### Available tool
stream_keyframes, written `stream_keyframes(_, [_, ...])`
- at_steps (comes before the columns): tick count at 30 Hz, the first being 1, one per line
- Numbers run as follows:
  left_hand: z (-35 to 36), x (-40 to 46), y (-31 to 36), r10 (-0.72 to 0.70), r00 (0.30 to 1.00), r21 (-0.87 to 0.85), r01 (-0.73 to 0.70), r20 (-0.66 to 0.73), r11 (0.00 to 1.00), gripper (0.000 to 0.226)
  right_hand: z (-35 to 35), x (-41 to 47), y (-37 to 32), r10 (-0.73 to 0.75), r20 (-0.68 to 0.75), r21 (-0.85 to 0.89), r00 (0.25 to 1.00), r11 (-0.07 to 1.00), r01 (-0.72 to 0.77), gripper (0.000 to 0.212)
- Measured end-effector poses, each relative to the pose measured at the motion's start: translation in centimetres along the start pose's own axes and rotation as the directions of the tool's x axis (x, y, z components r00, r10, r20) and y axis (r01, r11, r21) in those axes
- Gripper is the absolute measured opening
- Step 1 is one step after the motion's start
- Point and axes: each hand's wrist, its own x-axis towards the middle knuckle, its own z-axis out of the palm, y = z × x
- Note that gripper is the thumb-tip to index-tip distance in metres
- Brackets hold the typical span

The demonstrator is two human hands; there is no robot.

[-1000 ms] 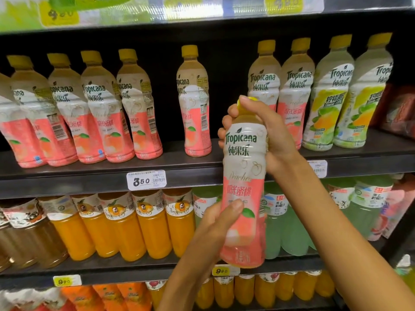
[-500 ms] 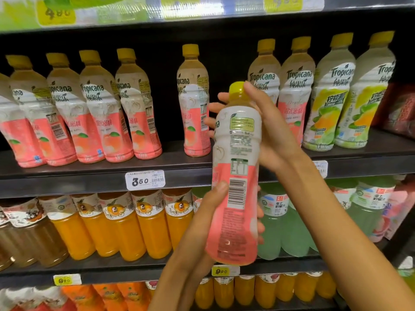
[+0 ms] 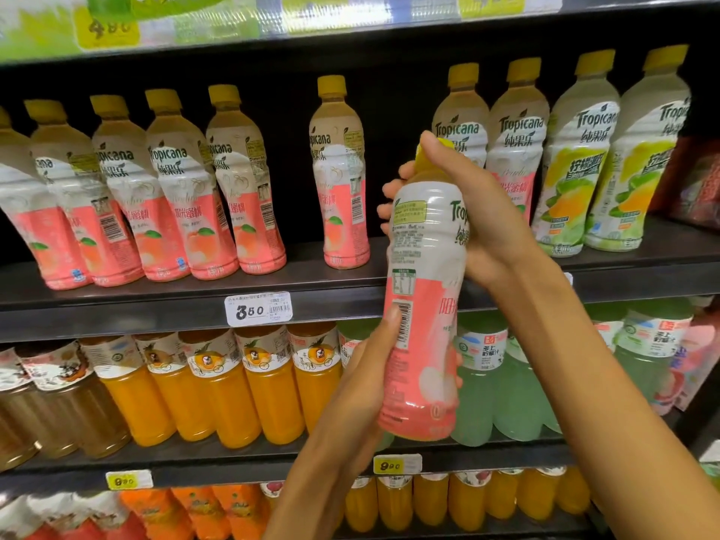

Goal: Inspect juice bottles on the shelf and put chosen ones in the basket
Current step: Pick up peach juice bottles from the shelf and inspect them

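I hold a pink-and-white peach Tropicana bottle [image 3: 422, 305] upright in front of the shelf, with its barcode and nutrition panel facing me. My right hand [image 3: 479, 216] grips its neck and yellow cap from the right. My left hand [image 3: 374, 368] grips the lower body, thumb lying on the barcode. Behind it, more peach bottles [image 3: 339, 177] stand in a row on the black shelf [image 3: 156, 305]. No basket is in view.
Lemon-lime Tropicana bottles [image 3: 576, 157] stand at the shelf's right end. On the shelf below are orange juice bottles [image 3: 230, 383] and pale green drinks [image 3: 483, 376]. Price tags read 3.50 [image 3: 259, 309] and 9.90 [image 3: 397, 464]. A third row of orange bottles [image 3: 393, 500] sits lowest.
The bottle has been turned about its upright axis: its front logo faced me, then the barcode side, and now the logo shows at the right edge. Both hands kept their hold.
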Motion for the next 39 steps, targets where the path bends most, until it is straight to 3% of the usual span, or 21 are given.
stream_keyframes(3, [0.7, -0.6, 0.5, 0.024, 0.997, -0.116, -0.016, 0.068, 0.993, 0.063, 0.3, 0.3, 0.0, 0.040, 0.063, 0.190, 0.997, 0.981, -0.051, 0.031])
stream_keyframes(6, [1.7, -1.3, 1.5, 0.014, 0.982, -0.294, 0.042, 0.186, 0.955, 0.070, 0.7, 0.4, 0.9, 0.105, 0.121, 0.313, 0.987, 0.939, -0.138, 0.040])
stream_keyframes(11, [2.1, -2.2, 2.5, 0.055, 0.950, -0.441, 0.092, 0.308, 0.893, 0.069, 0.4, 0.9, 2.0, 0.247, 0.083, 0.294, 0.966, 0.920, -0.260, 0.044])
stream_keyframes(16, [2.3, -2.5, 3.5, 0.068, 0.958, -0.404, 0.052, 0.279, 0.913, 0.068, -0.2, 1.1, 3.2, 0.325, 0.011, 0.267, 0.946, 0.911, -0.315, 0.032])
stream_keyframes(20, [2.5, -2.7, 4.0, 0.041, 0.976, -0.484, 0.070, 0.215, 0.872, 0.075, -0.5, 1.2, 3.3, 0.349, -0.023, 0.217, 0.937, 0.916, -0.336, 0.030])
stream_keyframes(26, [3.3, -2.2, 2.9, 0.011, 0.993, -0.439, 0.043, 0.122, 0.898, 0.059, -0.5, 1.3, 3.9, 0.393, -0.059, 0.206, 0.918, 0.904, -0.374, 0.022])
stream_keyframes(29, [2.7, -1.7, 2.1, -0.001, 0.994, -0.380, 0.042, 0.108, 0.924, 0.063, -0.6, 1.3, 3.4, 0.334, -0.040, 0.227, 0.942, 0.921, -0.317, 0.021])
stream_keyframes(33, [1.8, -0.6, 0.7, -0.013, 0.999, -0.193, 0.019, 0.033, 0.981, 0.063, -0.4, 1.1, 1.8, 0.129, -0.009, 0.238, 0.992, 0.964, -0.123, 0.028])
stream_keyframes(36, [0.7, 0.1, 0.3, 0.061, 0.992, 0.051, -0.056, -0.111, 0.997, 0.053, -0.6, 0.8, 0.9, -0.033, -0.028, 0.068, 0.999, 0.997, 0.035, 0.029])
stream_keyframes(39, [0.0, 0.2, 0.5, 0.174, 0.979, 0.315, -0.134, -0.104, 0.940, 0.048, -0.4, 0.1, 0.5, -0.142, -0.012, 0.002, 0.990, 0.990, 0.142, 0.029])
